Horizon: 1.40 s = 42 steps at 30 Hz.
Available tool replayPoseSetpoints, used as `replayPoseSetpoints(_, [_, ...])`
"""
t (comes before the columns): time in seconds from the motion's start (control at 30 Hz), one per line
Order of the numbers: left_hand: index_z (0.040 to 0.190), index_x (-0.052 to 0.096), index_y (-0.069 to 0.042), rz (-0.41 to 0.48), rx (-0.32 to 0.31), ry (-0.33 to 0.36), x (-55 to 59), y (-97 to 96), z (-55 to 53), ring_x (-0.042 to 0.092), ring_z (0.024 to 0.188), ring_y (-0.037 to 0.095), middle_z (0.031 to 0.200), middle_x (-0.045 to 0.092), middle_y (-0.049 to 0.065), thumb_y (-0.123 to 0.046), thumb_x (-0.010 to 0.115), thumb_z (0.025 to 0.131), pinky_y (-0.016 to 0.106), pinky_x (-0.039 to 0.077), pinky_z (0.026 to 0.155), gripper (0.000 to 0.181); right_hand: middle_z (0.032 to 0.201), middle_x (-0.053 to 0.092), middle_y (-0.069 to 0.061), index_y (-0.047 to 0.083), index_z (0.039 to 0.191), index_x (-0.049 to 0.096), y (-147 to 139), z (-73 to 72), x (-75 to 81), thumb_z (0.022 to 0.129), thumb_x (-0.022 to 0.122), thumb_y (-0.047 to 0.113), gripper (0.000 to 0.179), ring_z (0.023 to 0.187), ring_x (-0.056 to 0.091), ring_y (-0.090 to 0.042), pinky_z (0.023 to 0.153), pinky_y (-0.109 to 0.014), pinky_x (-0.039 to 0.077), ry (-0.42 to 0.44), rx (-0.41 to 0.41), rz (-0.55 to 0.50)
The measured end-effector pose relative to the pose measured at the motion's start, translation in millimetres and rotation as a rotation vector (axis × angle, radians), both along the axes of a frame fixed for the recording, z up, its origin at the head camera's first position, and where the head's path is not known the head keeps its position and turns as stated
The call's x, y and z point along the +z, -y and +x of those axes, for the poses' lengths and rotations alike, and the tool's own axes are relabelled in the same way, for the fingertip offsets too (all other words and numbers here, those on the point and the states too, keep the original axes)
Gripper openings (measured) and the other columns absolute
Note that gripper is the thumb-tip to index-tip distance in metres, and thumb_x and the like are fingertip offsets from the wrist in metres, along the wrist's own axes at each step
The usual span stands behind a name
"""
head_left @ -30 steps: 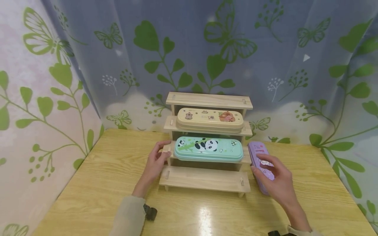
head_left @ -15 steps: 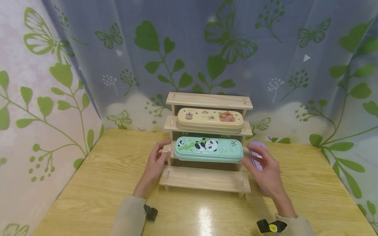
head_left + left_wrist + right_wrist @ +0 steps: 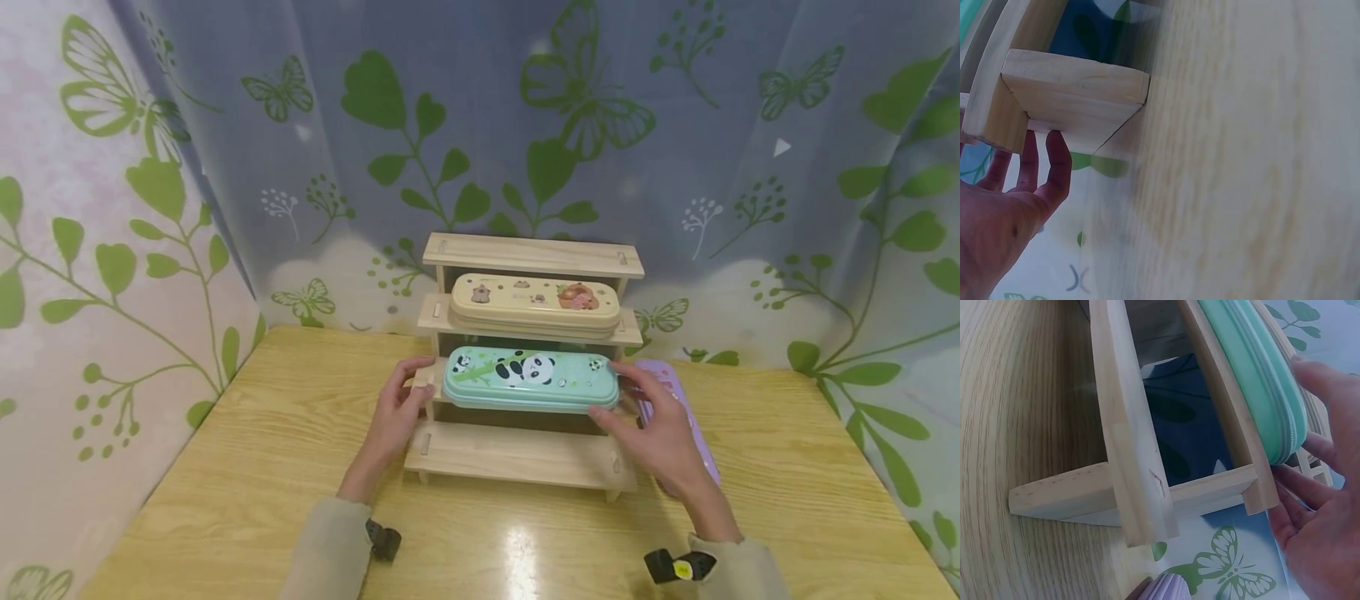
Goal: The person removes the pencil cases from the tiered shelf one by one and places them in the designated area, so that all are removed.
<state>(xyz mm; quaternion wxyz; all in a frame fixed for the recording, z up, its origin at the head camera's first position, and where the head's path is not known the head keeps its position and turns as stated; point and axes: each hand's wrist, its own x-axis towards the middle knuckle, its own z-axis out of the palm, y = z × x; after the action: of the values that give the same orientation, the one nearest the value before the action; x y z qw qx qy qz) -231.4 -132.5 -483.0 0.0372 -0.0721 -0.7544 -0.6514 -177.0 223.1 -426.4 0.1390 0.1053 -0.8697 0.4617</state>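
A mint-green zipped pencil case [image 3: 517,390] with a panda print lies on a middle step of a stepped wooden shelf [image 3: 517,454]. My right hand [image 3: 660,437] holds the case's right end, thumb at the front and fingers behind. The right wrist view shows the thumb against the case [image 3: 1260,381] and the other fingers around its end, near the plank. With my left hand [image 3: 397,408], I grip the left end of that same step. Fingertips meet the wooden side piece [image 3: 1085,100] in the left wrist view.
A cream pencil case [image 3: 532,307] with printed pictures sits one step higher. Beside the shelf's right side, a purple case [image 3: 693,425] lies on the wooden table [image 3: 300,400], partly behind my right hand. A leaf-patterned curtain [image 3: 480,125] hangs at the back.
My right hand has moved left from the purple case to the mint pencil case and taken hold of its end. The purple case's near end shows farther right. The left hand has stayed put.
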Motion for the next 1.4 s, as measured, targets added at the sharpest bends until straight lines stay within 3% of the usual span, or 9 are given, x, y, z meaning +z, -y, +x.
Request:
replayPoseSetpoints(0.07, [0.142, 0.053, -0.018, 0.001, -0.003, -0.005, 0.0, 0.2, -0.2, 0.063, 0.106, 0.024, 0.142, 0.051, 0.013, -0.011, 0.051, 0.101, 0.035, 0.06, 0.083, 0.041, 0.144, 0.055, -0.013, 0.01, 0.145, 0.053, 0.0, -1.4, -0.3, 0.087, 0.083, 0.023, 0.067, 0.128, 0.055, -0.034, 0.113, -0.057, 0.037, 0.009, 0.003, -0.004])
replayPoseSetpoints(0.17, [0.142, 0.053, -0.017, 0.002, -0.005, -0.009, 0.7, 0.4, 0.0, 0.062, 0.105, 0.023, 0.142, 0.051, 0.013, -0.011, 0.051, 0.102, 0.036, 0.06, 0.084, 0.041, 0.146, 0.055, -0.015, 0.011, 0.146, 0.052, 0.0, -3.2, -1.0, 0.086, 0.083, 0.025, 0.069, 0.131, 0.054, -0.036, 0.115, -0.063, 0.034, 0.023, 0.007, -0.008])
replayPoseSetpoints(0.53, [0.142, 0.053, -0.016, 0.012, -0.014, -0.025, 0.2, 0.4, 0.4, 0.062, 0.101, 0.021, 0.141, 0.051, 0.013, -0.01, 0.051, 0.101, 0.03, 0.059, 0.082, 0.041, 0.153, 0.049, -0.016, 0.014, 0.152, 0.045, 3.5, -5.3, 2.9, 0.085, 0.084, 0.032, 0.079, 0.138, 0.049, -0.037, 0.118, -0.063, 0.032, 0.105, 0.004, -0.002])
replayPoseSetpoints(0.73, [0.142, 0.053, -0.015, 0.009, -0.008, -0.035, 0.0, 0.2, -0.2, 0.062, 0.101, 0.022, 0.142, 0.051, 0.013, -0.007, 0.051, 0.101, 0.036, 0.06, 0.083, 0.042, 0.152, 0.047, -0.015, 0.012, 0.148, 0.047, 7.0, -6.0, 4.7, 0.083, 0.086, 0.034, 0.08, 0.14, 0.045, -0.036, 0.118, -0.063, 0.033, 0.127, -0.006, -0.006])
replayPoseSetpoints(0.9, [0.141, 0.053, -0.015, 0.003, -0.009, -0.035, -0.8, -0.1, -0.4, 0.063, 0.101, 0.022, 0.142, 0.051, 0.013, -0.007, 0.05, 0.101, 0.034, 0.06, 0.083, 0.041, 0.148, 0.048, -0.011, 0.01, 0.144, 0.047, 5.2, -4.4, 2.7, 0.081, 0.088, 0.03, 0.077, 0.134, 0.05, -0.032, 0.116, -0.055, 0.039, 0.129, -0.002, -0.032])
replayPoseSetpoints(1.03, [0.141, 0.053, -0.016, -0.002, -0.013, -0.033, -1.3, -0.6, -0.1, 0.062, 0.101, 0.022, 0.142, 0.05, 0.012, -0.008, 0.051, 0.101, 0.03, 0.058, 0.081, 0.041, 0.142, 0.05, -0.007, 0.01, 0.14, 0.047, 2.4, -2.5, 1.7, 0.08, 0.089, 0.028, 0.076, 0.125, 0.052, -0.023, 0.106, -0.031, 0.045, 0.12, -0.003, -0.023])
replayPoseSetpoints(1.13, [0.141, 0.053, -0.016, -0.005, -0.01, -0.037, -1.7, -0.8, 0.0, 0.062, 0.101, 0.023, 0.142, 0.05, 0.012, -0.008, 0.051, 0.101, 0.028, 0.058, 0.081, 0.041, 0.14, 0.052, -0.007, 0.009, 0.142, 0.046, 1.0, -1.6, 1.9, 0.079, 0.089, 0.028, 0.079, 0.123, 0.051, -0.02, 0.101, -0.023, 0.044, 0.106, 0.003, -0.01])
replayPoseSetpoints(1.4, [0.142, 0.053, -0.016, -0.006, -0.013, -0.04, -0.8, -0.1, 0.3, 0.062, 0.101, 0.021, 0.141, 0.05, 0.012, -0.009, 0.05, 0.102, 0.029, 0.058, 0.082, 0.041, 0.142, 0.052, -0.013, 0.012, 0.155, 0.04, 0.0, -2.0, 4.2, 0.079, 0.089, 0.03, 0.092, 0.131, 0.048, -0.03, 0.115, -0.057, 0.038, 0.108, 0.053, 0.02])
